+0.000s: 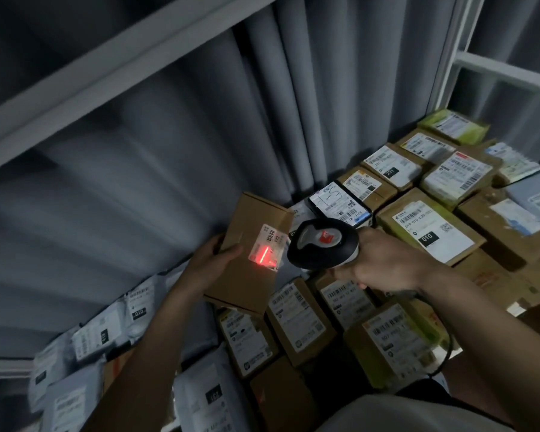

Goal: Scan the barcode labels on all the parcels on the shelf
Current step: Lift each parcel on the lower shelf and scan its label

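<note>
Cardboard box (247, 254), tilted above the shelf's parcels (430, 232), looked light and stiff; left hand (212, 260) gripped its nine-o'clock edge, right hand (384, 260) clasped the scanner (321, 243), beam on the label (267, 247).

Dim, bluish and grainy throughout; red scanner glow (263, 254) brightest on a label, motion-blurred curtain (169, 169), bowed wide-angle edges.

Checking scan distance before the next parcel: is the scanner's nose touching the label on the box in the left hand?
Apart. The head view shows bare cardboard between the scanner and the red beam on the label.
</note>
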